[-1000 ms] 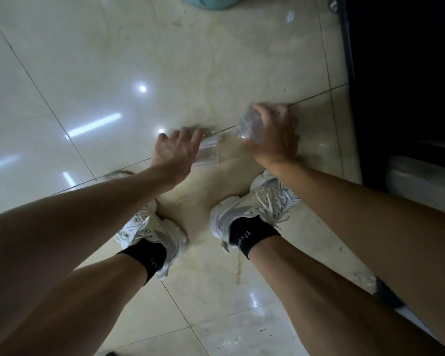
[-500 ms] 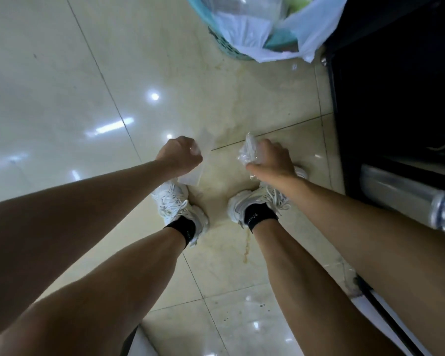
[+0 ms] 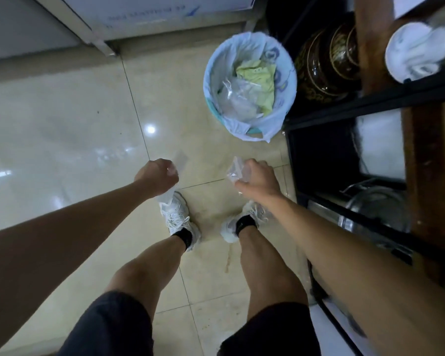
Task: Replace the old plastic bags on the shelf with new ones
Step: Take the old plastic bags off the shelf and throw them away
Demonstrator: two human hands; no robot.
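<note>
While arms reach down, left hand (image 3: 156,178) & right hand (image 3: 258,179) clutch plastic bags (image 3: 234,172).

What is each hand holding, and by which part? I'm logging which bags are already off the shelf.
The left hand is fisted around the middle of a clear plastic bag. The right hand clutches a crumpled clear bag by one end.

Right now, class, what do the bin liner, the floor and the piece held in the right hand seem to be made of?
Bin liner: thin pale-blue plastic film, crinkled and slack at the rim.
Floor: glossy beige tile, probably glazed ceramic or polished stone; it mirrors lights between grout lines.
Piece in the right hand: clear plastic film, crumpled and see-through.
</note>
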